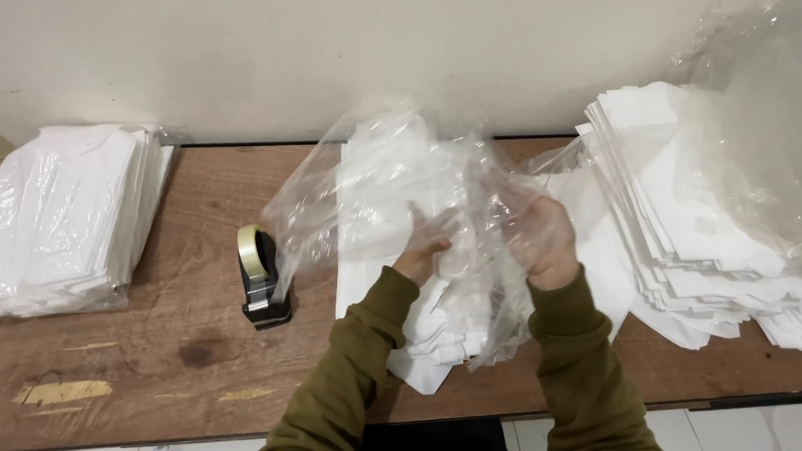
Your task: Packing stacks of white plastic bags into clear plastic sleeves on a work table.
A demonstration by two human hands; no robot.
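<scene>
1. A clear plastic bag (pixel 394 176) is held up above the middle of the wooden table (pixel 175 324), between the two hands.
2. The left hand (pixel 425 244) is seen with its fingers spread and reaching up into the film of the bag; whether any film is pinched by it cannot be told.
3. The right hand (pixel 543 235) is covered by the plastic, with its fingers loosely curled on the film; how firmly it is gripped cannot be told.
4. Both arms are clothed in olive green sleeves (pixel 582 374).
5. A stack of folded white paper pieces (pixel 433 333) is seen beneath and behind the bag, lying on the table near its front edge.
6. A black tape dispenser (pixel 261 283) with a roll of pale tape is placed just left of the bag.
7. A wrapped bundle of white sheets (pixel 59 214) is laid at the left end of the table, well apart from the hands.
8. A large fanned pile of white paper (pixel 686 218) is spread at the right end, partly covered by loose plastic film (pixel 769 114).
</scene>
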